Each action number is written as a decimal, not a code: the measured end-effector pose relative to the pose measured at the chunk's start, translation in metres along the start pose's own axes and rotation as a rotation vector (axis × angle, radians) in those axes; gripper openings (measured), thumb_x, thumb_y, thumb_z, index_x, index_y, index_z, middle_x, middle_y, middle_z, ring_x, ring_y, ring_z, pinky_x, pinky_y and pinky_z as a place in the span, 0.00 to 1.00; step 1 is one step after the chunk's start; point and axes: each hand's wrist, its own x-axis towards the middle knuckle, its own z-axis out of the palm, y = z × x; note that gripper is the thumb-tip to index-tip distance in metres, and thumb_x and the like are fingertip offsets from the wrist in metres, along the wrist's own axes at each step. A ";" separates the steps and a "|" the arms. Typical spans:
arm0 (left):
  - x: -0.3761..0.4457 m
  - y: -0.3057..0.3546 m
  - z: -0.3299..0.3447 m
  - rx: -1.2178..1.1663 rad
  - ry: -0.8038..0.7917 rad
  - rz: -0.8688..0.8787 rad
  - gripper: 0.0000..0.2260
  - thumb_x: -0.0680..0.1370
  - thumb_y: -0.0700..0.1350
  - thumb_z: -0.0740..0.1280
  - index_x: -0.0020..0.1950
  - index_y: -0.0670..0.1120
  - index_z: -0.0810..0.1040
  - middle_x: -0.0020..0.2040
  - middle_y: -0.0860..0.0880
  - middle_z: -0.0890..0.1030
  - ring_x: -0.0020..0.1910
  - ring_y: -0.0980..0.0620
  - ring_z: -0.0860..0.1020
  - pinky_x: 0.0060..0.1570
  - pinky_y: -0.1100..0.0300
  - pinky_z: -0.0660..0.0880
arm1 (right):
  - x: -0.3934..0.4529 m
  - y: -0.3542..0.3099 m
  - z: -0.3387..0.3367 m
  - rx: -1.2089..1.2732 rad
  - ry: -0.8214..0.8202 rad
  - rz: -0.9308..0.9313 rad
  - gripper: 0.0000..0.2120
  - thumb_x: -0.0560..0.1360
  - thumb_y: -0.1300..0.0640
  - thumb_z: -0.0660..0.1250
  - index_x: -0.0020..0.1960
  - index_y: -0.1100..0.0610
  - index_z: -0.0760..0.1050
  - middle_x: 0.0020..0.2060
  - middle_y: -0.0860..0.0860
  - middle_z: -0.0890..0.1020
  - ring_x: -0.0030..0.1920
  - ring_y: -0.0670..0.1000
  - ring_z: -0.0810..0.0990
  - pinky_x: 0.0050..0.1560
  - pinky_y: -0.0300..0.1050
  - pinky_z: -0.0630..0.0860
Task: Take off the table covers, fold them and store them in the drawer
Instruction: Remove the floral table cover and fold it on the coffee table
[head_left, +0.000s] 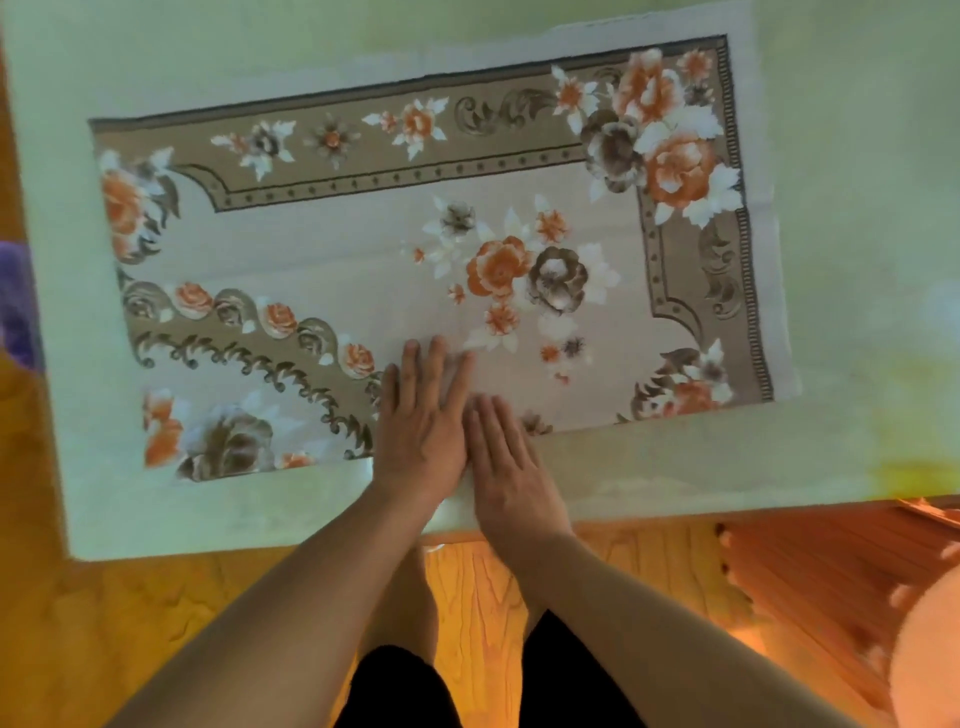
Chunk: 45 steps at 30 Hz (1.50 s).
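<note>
A beige table cover (363, 249) printed with orange and brown flowers lies folded flat on the pale green table (857, 260). Its near edge runs along the table's front. My left hand (423, 415) presses flat on the cover near that edge, fingers straight and together. Right beside it, my right hand (506, 462) lies flat with straight fingers, partly on the cover's near edge and partly on the bare table. The two hands touch side by side. No drawer is in view.
The table's front edge (260, 540) runs just below my wrists. Below it is an orange wooden floor (130, 623). An orange ribbed mat (805, 582) lies at lower right, and something purple (15, 306) shows at the left edge.
</note>
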 end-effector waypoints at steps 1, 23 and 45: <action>-0.007 -0.002 0.006 -0.049 0.047 -0.004 0.30 0.86 0.50 0.54 0.84 0.49 0.43 0.83 0.41 0.42 0.82 0.38 0.39 0.80 0.40 0.46 | -0.001 0.001 0.006 -0.066 -0.020 -0.014 0.30 0.79 0.59 0.46 0.80 0.67 0.49 0.80 0.64 0.50 0.80 0.63 0.46 0.78 0.60 0.56; -0.167 -0.257 0.085 -0.136 0.091 -0.351 0.36 0.84 0.64 0.46 0.83 0.40 0.43 0.83 0.41 0.46 0.83 0.43 0.43 0.80 0.44 0.50 | 0.006 -0.048 0.009 -0.402 -0.178 0.325 0.38 0.80 0.59 0.53 0.78 0.69 0.32 0.77 0.66 0.34 0.78 0.66 0.35 0.78 0.60 0.38; -0.165 -0.275 0.110 -0.168 0.244 -0.247 0.38 0.83 0.65 0.52 0.83 0.39 0.49 0.83 0.40 0.48 0.82 0.40 0.47 0.77 0.37 0.54 | 0.313 -0.244 -0.017 -0.591 -0.162 -0.580 0.33 0.84 0.39 0.39 0.82 0.58 0.41 0.81 0.55 0.43 0.81 0.55 0.40 0.80 0.56 0.44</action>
